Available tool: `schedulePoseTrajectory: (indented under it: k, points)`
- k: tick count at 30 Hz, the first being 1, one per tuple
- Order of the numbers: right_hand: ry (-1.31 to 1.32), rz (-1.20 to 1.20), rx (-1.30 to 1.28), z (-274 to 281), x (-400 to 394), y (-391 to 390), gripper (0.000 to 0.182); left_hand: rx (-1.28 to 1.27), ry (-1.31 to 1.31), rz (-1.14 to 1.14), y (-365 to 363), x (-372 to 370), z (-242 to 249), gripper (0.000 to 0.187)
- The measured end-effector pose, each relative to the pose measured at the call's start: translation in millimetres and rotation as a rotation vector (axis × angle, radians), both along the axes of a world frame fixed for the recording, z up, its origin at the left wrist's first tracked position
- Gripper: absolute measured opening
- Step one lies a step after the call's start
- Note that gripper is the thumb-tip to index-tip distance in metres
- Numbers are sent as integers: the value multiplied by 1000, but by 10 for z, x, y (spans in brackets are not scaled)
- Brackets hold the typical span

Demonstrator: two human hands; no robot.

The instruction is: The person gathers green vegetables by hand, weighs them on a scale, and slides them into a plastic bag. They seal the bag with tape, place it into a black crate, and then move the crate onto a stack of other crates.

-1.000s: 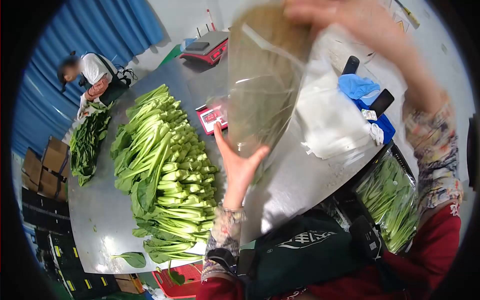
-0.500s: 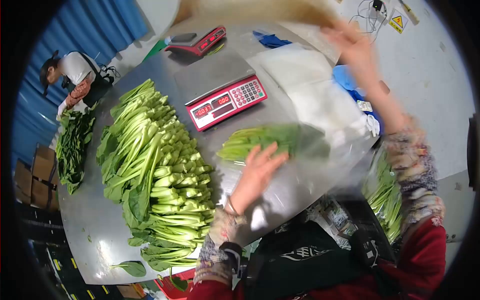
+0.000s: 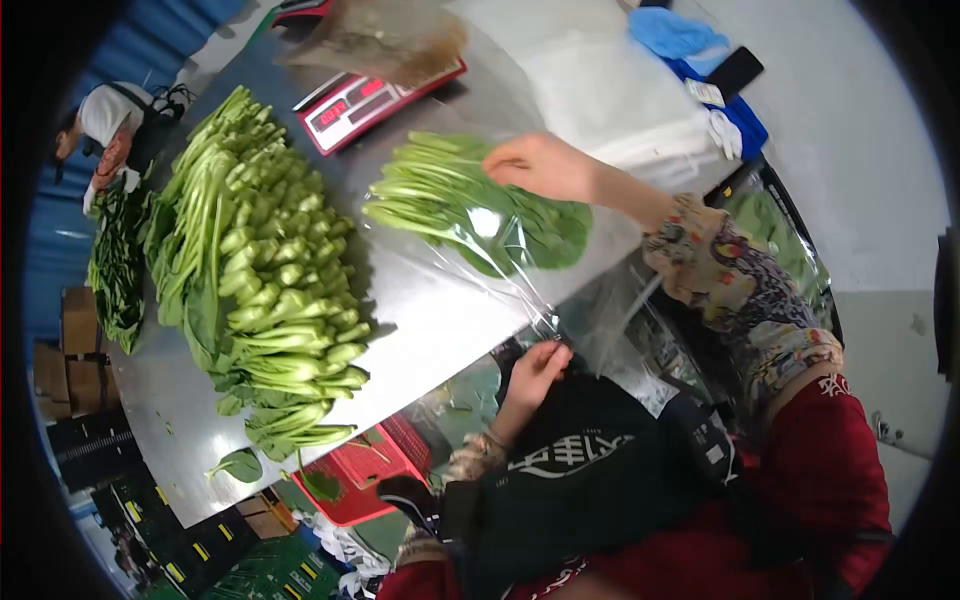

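Observation:
A bundle of leafy green vegetables (image 3: 430,180) lies on the metal table, stems to the left, with shiny clear plastic film (image 3: 485,222) over its leafy part. My right hand (image 3: 545,168) rests palm down on its upper side, fingers extended and pointing left. Near the table's front edge, my left hand (image 3: 540,372) is closed in a pinch on a gathered end of the film, which runs taut from the bundle. Left of the bundle is a large pile of the same greens (image 3: 265,265), cut stems facing right.
Behind the bundle stands a red-and-grey scale (image 3: 375,105), partly covered by a blurred brown see-through thing (image 3: 390,40). White sheets (image 3: 575,75) lie at the back right. A red basket (image 3: 375,465) sits below the table edge. Another person (image 3: 110,120) works at the far left beside darker greens (image 3: 118,265).
My right hand has come down from the upper right onto the bundle. My left hand has left the bundle, moved toward my body and pinched the film. The whole view has shifted.

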State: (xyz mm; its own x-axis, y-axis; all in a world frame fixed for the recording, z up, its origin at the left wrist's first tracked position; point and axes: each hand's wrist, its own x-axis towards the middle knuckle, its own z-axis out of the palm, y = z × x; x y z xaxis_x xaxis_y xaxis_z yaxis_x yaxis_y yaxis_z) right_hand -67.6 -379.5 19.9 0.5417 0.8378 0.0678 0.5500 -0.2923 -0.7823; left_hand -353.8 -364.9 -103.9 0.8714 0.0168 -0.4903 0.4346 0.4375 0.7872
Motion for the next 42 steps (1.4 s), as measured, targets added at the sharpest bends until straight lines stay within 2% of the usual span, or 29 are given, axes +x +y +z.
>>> schedulePoseTrajectory:
  k: [2,5,7,8,11,12,14,17,21,25,26,28,29,30,31,33,34,35,36,37,38,39,40,41,42]
  points:
    - [172,-34,-5,60,-216,-519,25,-59,-44,-94,-129,37,-134,26]
    - [236,-112,-11,100,-530,-1168,24,-219,-69,-80,-240,-1,63,22]
    - [215,-30,-118,134,-770,-1510,21,-335,-90,-38,-280,-41,397,21]
    - [210,12,-168,137,-905,-1638,19,-346,-43,-26,-289,-85,413,21]
    - [300,219,-105,148,-1276,-1857,15,-316,97,44,-361,-203,465,23]
    - [201,319,-32,70,-1382,-1918,14,-323,117,55,-390,-213,468,24]
    - [166,413,18,9,-1560,-1985,17,-340,149,81,-438,-196,472,26]
    - [11,491,0,-109,-1746,-2020,21,-334,160,137,-503,-173,522,25]
    - [-79,486,-31,-216,-1879,-1992,15,-247,174,180,-564,-201,548,22]
    - [-32,487,111,-40,-1888,-2175,14,-192,153,199,-493,-327,529,20]
    - [-118,433,75,-33,-1877,-2300,15,-176,146,227,-461,-395,477,20]
    - [-287,321,9,-64,-1891,-2693,17,-59,181,109,-262,-578,440,23]
    - [-324,363,-310,-190,-1940,-2961,13,-3,229,61,-159,-673,466,25]
    - [-410,565,-663,-428,-2056,-3285,7,54,276,14,-41,-769,495,28]
    - [-280,792,-1154,-862,-2332,-3846,11,74,300,-43,110,-881,528,32]
    - [53,571,-762,-976,-2496,-4634,19,127,330,-76,368,-1152,524,48]
    - [217,457,-561,-756,-2489,-4628,24,88,322,-21,434,-1198,612,46]
    - [261,570,-933,-838,-2416,-4327,25,434,259,94,452,-1268,503,40]
    - [255,751,-1304,-642,-2286,-3743,26,780,183,203,479,-1330,355,35]
    - [-128,426,-917,-840,-2158,-3623,23,1233,198,162,462,-1338,298,34]
    - [-161,115,-599,-554,-1936,-3266,27,1463,97,146,414,-1291,308,62]
    - [-288,-62,-221,-636,-1748,-3064,39,1549,-23,103,383,-1204,326,72]
    - [-371,-82,-42,-637,-1526,-2870,53,1630,-143,63,364,-1121,328,82]
    - [-438,-35,-47,-633,-1341,-2679,55,1678,-163,4,373,-1083,241,86]
    - [-499,12,-52,-656,-1206,-2536,57,1772,-254,-30,372,-1026,177,80]
